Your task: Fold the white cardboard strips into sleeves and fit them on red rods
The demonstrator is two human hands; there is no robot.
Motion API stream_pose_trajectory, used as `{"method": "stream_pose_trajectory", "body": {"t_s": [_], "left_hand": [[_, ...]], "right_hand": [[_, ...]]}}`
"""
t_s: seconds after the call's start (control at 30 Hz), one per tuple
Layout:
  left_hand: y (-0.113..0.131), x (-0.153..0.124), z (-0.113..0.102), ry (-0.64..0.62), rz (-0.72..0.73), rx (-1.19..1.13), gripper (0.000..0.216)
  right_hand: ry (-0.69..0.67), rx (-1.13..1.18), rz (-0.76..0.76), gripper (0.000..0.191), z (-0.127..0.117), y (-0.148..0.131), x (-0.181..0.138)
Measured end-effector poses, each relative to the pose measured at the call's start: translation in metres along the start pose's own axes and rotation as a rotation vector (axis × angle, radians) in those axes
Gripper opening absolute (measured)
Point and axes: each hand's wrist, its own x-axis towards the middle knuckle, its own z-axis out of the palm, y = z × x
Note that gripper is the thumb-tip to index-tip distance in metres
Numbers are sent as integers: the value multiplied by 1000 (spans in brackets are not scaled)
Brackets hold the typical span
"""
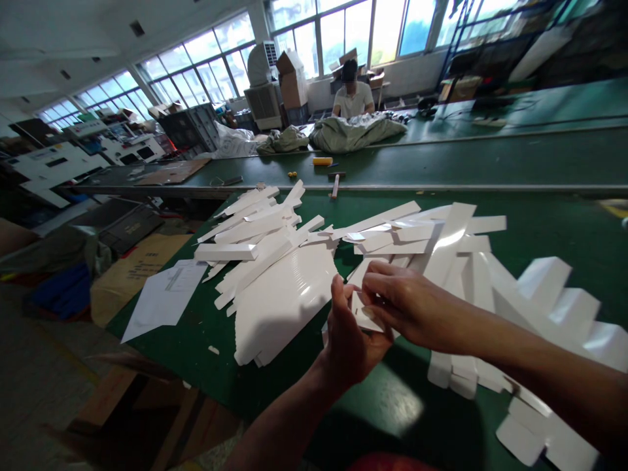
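A small white carton (362, 315) is between my two hands, above the near edge of the green table (294, 386). My left hand (349, 340) cups it from below and the left, thumb up along its side. At the carton's upper end, my right hand (400, 301) pinches a flap with bent fingers. Much of the carton is hidden by the hands. To the left lies a fanned pile of flat white carton blanks (279, 294), with one long folded box (226, 252) on it. More white cartons (454, 261) lie in a loose heap beyond and under my right arm.
A printed paper sheet (169, 297) lies at the table's left corner. Farther off, a hammer-like tool (335, 186) and a yellow roll (322, 161) lie near the long green bench (471, 160). Behind sacks (353, 134) sits another person (354, 98). Cardboard boxes (112, 399) stand below left.
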Motion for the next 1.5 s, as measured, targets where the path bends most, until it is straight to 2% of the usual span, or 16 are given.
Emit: {"method": "stream_pose_trajectory", "body": {"t_s": [0.23,0.3,0.43,0.57,0.67,0.77,0.87,0.97,1.03,1.13,1.2,1.27,1.33,1.4,1.47,1.5], "left_hand": [[2,4,-3,-1,10,-18,109],[3,9,-3,36,12,-60,101],[5,14,-1,74,15,-154,90],[9,13,-1,47,-25,-71,76],[11,19,-3,39,31,-71,63],[8,32,-7,54,80,-112,50],[0,41,-11,69,70,-125,50],[-6,42,-11,63,58,-210,54],[-5,41,-9,63,52,-235,54],[1,44,-5,-4,-5,-196,50],[-2,52,-6,-119,-73,-200,56],[-17,61,-7,-190,-147,-227,77],[-46,65,-7,-169,-267,-190,86],[-83,57,-4,-161,-418,31,71],[-120,37,1,-282,-526,410,64],[-136,24,3,-333,-549,506,65]], "right_hand": [[106,44,24,21,7,3,0],[50,216,53,18,4,8,0],[-50,733,157,20,1,16,2],[-58,828,201,27,5,21,4],[-79,971,228,32,12,30,4],[32,1092,219,36,20,42,-2],[92,1005,164,35,32,56,-12],[39,688,79,54,56,64,-19],[103,539,52,58,80,62,-17],[326,463,82,38,113,56,-7],[385,479,151,26,118,58,2],[386,543,290,26,101,68,9],[448,622,487,37,65,89,13],[543,673,615,41,20,116,14],[668,704,664,43,-19,141,11],[684,693,629,44,-30,150,9]]}}
